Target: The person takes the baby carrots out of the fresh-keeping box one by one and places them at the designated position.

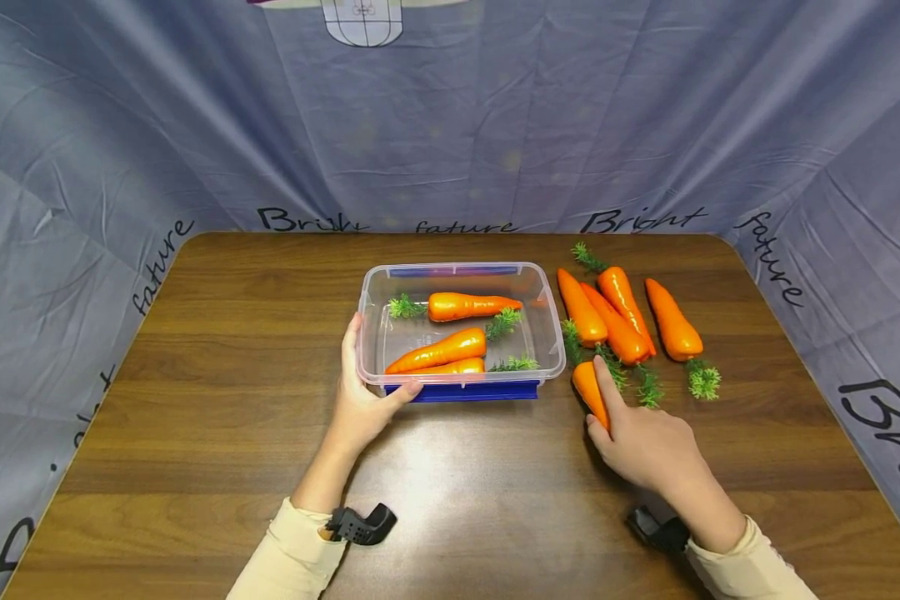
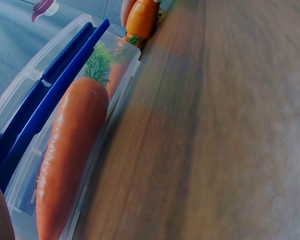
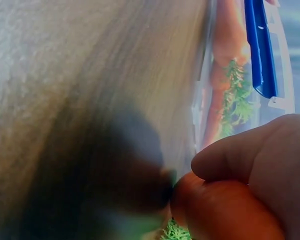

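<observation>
My left hand (image 1: 362, 407) grips the near left corner of a clear plastic container (image 1: 558, 333) with blue clips, thumb over the front rim. Inside it lie three orange carrots with green tops: one toward the back (image 1: 468, 307), one in front of that (image 1: 450, 348), and one along the front wall (image 1: 442, 367). In the left wrist view, the front carrot (image 2: 72, 155) shows through the plastic. Right of the container, my right hand (image 1: 648, 446) pinches another carrot (image 1: 588, 388) between thumb and fingers, its thick end pointing away from me. The right wrist view shows this carrot (image 3: 235, 210) close up.
Several more carrots lie loose on the right of the wooden table (image 1: 232, 358), including one set apart at the far right (image 1: 673, 321). A blue clip (image 1: 465, 391) sticks out along the container's front. Grey printed cloth (image 1: 570, 125) hangs behind and beside the table.
</observation>
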Demonstrator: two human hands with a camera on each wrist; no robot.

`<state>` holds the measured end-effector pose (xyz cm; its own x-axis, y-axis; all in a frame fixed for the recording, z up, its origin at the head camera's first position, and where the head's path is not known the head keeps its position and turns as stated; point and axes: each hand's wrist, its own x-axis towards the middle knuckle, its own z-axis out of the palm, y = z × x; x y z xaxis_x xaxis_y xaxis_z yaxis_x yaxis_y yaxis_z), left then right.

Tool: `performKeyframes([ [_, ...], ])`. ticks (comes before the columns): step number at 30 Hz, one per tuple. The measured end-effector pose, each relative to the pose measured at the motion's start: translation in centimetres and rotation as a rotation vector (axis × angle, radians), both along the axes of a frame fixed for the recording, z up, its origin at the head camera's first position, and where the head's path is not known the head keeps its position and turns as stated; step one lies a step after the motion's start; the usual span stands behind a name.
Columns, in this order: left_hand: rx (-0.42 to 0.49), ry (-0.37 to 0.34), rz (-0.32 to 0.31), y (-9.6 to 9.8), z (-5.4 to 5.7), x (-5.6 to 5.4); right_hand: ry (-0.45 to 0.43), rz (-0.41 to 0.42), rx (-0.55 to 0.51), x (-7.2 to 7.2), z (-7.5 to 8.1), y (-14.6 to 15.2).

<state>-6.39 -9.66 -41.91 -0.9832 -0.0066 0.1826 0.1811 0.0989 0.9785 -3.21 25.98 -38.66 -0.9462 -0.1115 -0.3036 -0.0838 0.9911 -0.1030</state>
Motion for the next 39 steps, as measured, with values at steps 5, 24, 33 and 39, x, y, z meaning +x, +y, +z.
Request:
performKeyframes([
  [5,-0.014,0.000,0.008,0.0,0.0,0.0,-0.005,-0.001,0.003,0.0,-0.3,0.0],
  [24,0.004,0.020,0.001,0.0,0.0,-0.1,0.077,0.037,0.018,0.1,-1.6,0.2],
  [33,0.007,0.011,0.000,0.0,0.0,-0.2,0.082,0.019,0.062,0.0,-1.7,0.1],
  [39,-0.009,-0.002,0.005,0.0,0.0,-0.1,0.019,-0.046,0.051,-0.2,-0.9,0.4],
])
